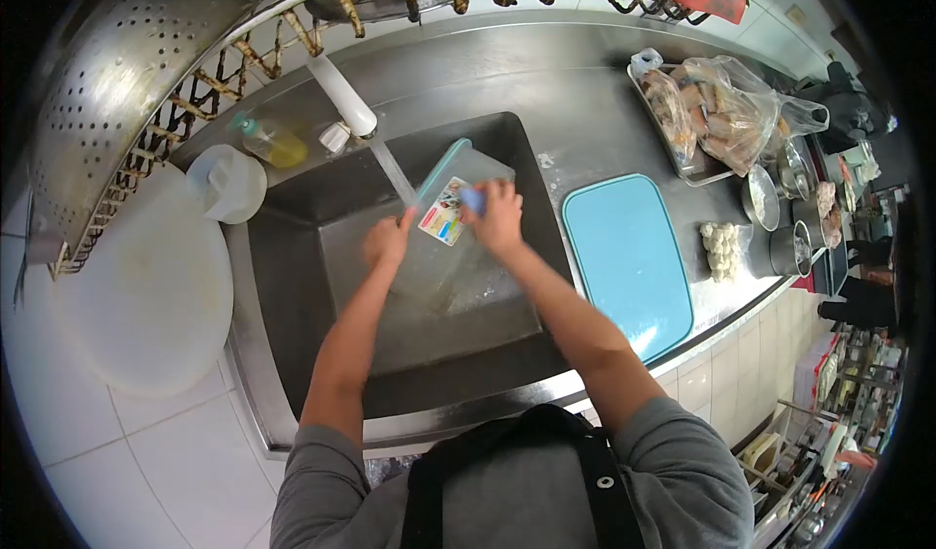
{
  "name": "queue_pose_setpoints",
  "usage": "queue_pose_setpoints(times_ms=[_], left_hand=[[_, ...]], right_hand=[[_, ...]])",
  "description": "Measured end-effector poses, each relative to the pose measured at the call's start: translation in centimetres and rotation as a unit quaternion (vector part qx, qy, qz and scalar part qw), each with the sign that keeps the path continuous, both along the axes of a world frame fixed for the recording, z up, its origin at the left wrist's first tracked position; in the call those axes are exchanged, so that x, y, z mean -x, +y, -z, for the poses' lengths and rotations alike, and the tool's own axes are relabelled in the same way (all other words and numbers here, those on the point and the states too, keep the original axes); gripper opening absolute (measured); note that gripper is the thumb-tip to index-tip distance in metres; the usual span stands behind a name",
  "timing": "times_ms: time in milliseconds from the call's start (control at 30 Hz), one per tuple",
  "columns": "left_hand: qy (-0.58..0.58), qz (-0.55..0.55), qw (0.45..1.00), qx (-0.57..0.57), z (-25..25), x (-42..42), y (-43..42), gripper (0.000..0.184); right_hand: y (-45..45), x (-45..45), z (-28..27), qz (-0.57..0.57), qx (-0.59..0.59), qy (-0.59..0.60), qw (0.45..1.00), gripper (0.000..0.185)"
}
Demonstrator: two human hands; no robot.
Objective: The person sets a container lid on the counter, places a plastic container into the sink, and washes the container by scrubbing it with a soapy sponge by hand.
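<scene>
A clear plastic container (485, 166) with a teal rim and a printed label is held tilted inside the dark sink (292, 344). My left hand (387, 240) is closed on its near left edge. Against the labelled side, my right hand (500, 219) grips a small blue-purple sponge (472, 199), which its fingers partly cover. Water falls from the white faucet (343, 96) beside the container's left edge. On the counter right of the sink lies a flat light-blue lid (629, 261).
Left of the sink are a white round board (146, 295), a white tub (226, 183) and a soap bottle (273, 143). A rack (244, 52) overhangs the back left. Rightward stand a tray of bagged food (717, 110), metal bowls (760, 198) and a bag of white balls (721, 252).
</scene>
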State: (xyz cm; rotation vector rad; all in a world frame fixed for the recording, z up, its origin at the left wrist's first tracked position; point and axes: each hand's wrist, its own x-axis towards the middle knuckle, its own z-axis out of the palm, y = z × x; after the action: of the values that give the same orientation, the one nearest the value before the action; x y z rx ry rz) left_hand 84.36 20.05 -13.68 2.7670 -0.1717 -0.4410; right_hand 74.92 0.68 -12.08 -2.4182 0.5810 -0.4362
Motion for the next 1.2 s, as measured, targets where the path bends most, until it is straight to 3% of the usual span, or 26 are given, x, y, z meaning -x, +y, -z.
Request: queue_pose_setpoints(times_ms=[33, 167, 233, 367, 467, 533, 600, 733, 833, 933, 1000, 1067, 1167, 1200], left_hand=[[0.011, -0.009, 1.000, 0.005, -0.5, 0.0, -0.7, 0.073], [0.017, -0.035, 0.998, 0.043, -1.2, 0.8, -1.2, 0.072], [0.024, -0.038, 0.997, 0.060, -2.5, 1.6, -0.1, 0.072], [-0.003, -0.081, 0.994, 0.067, -4.0, 3.3, 2.1, 0.072], [-0.038, -0.092, 0.994, 0.050, -3.4, 3.8, 3.0, 0.073], [-0.053, -0.096, 0.992, 0.055, -2.3, 3.7, 3.3, 0.073], [-0.049, -0.130, 0.985, 0.099, 0.7, 4.0, 5.3, 0.075], [0.072, -0.246, 0.935, 0.244, -0.2, 6.7, 8.1, 0.082], [0.140, -0.339, 0.829, 0.422, -2.0, 8.6, 7.9, 0.081], [0.207, -0.326, 0.789, 0.478, 0.0, 8.4, 9.1, 0.082], [0.199, -0.306, 0.764, 0.532, 1.4, 8.3, 9.7, 0.082], [0.186, -0.272, 0.761, 0.558, 1.0, 8.3, 9.4, 0.083], [0.197, -0.245, 0.782, 0.538, -2.6, 10.0, 9.1, 0.084], [0.222, -0.256, 0.779, 0.527, -3.3, 10.1, 9.0, 0.084]], right_hand=[[2.7, 1.0, -0.1, 0.002, 0.103, -0.038, 0.994, 0.046], [8.9, 5.1, -0.7, -0.291, 0.063, -0.041, 0.954, 0.043], [6.5, 1.3, 2.0, -0.216, 0.142, -0.080, 0.963, 0.040], [-1.4, -6.4, -1.0, -0.051, 0.075, -0.072, 0.993, 0.035], [2.7, -5.8, 1.3, -0.108, 0.023, -0.015, 0.994, 0.034], [9.5, -0.5, 2.3, -0.176, 0.117, -0.065, 0.975, 0.035], [11.3, 3.6, -1.2, -0.251, -0.011, -0.037, 0.967, 0.039], [5.6, -0.9, -3.8, -0.109, 0.035, -0.101, 0.988, 0.038], [1.8, -6.1, -3.2, -0.093, -0.055, -0.177, 0.978, 0.038], [5.7, -3.2, -5.6, -0.156, -0.070, -0.187, 0.967, 0.043], [10.6, 2.6, -5.7, -0.223, -0.058, -0.194, 0.954, 0.045], [12.6, 6.0, -6.2, -0.285, -0.124, -0.150, 0.939, 0.048], [11.5, 0.9, -6.1, -0.228, 0.006, -0.154, 0.961, 0.046], [9.8, -2.0, -6.6, -0.193, -0.019, -0.161, 0.968, 0.043]])
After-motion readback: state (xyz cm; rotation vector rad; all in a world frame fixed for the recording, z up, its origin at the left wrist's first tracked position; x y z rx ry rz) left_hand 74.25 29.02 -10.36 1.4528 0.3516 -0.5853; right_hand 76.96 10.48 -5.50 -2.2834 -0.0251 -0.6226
